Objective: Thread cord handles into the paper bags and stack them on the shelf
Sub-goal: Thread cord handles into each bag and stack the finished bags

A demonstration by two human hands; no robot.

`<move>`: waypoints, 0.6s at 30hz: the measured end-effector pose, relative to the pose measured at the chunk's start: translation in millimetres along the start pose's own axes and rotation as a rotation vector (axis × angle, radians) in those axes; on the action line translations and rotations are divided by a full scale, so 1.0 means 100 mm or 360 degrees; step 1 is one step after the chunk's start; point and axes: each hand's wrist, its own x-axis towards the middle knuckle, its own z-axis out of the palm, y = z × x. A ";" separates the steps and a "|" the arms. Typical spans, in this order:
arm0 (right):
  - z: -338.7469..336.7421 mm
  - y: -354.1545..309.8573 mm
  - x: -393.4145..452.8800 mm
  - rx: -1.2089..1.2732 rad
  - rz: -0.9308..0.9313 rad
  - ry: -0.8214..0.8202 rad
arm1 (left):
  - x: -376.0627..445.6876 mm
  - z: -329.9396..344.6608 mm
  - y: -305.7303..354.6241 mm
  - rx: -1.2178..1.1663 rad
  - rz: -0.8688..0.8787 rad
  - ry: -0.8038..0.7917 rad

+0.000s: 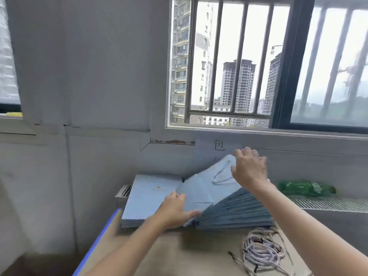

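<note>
Head camera view, looking down over a work surface beneath a barred window (229, 62): a person lays a flat blue paper bag (207, 186) onto a fanned stack of bags (235, 212) on the ledge (328, 204) under the sill. The right hand (250, 168) holds the bag's far, upper end, fingers curled over the edge near the white cord handle (222, 176) already looped through it. The left hand (175, 208) rests at the bag's near lower corner with fingers extended flat along the paper, pressing, not clutching.

The bag lies tilted, its long axis running from the left hand low and near up to the right hand high and toward the wall, so the handle end points away from the person. A second, lower pile of blue bags (151, 198) lies just beside it on the left, touching the fanned stack. Both hands sit on the bag itself; the right hand is nearer the handle end, the left nearer the fold.

A loose bundle of cords (262, 253) lies on the brown table (189, 255) near the person's right forearm, well apart from the bag. It falls closer to the right hand than the left, which suggests that arm would likely reach for the next cord. A green plastic bottle (306, 188) lies on its side on the ledge to the right.
</note>
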 end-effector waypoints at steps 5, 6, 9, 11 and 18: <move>0.57 -0.38 -0.30 0.0239 -0.0739 -0.0470 | 0.19 0.32 0.00 -0.0106 0.0065 -0.0147; 0.71 -0.45 -0.36 0.0245 -0.0785 -0.0588 | 0.23 0.33 0.01 -0.0180 0.0100 -0.0140; 1.07 -0.55 -0.43 0.0202 -0.0777 -0.0754 | 0.31 0.29 -0.06 -0.0152 0.0097 -0.0149; 1.21 -0.52 -0.38 0.0190 -0.0812 -0.0720 | 0.36 0.27 -0.24 0.0026 -0.0010 -0.0094; 1.37 -0.50 -0.12 0.0089 -0.0780 -0.0609 | 0.32 0.11 -0.95 0.0362 -0.0594 0.0202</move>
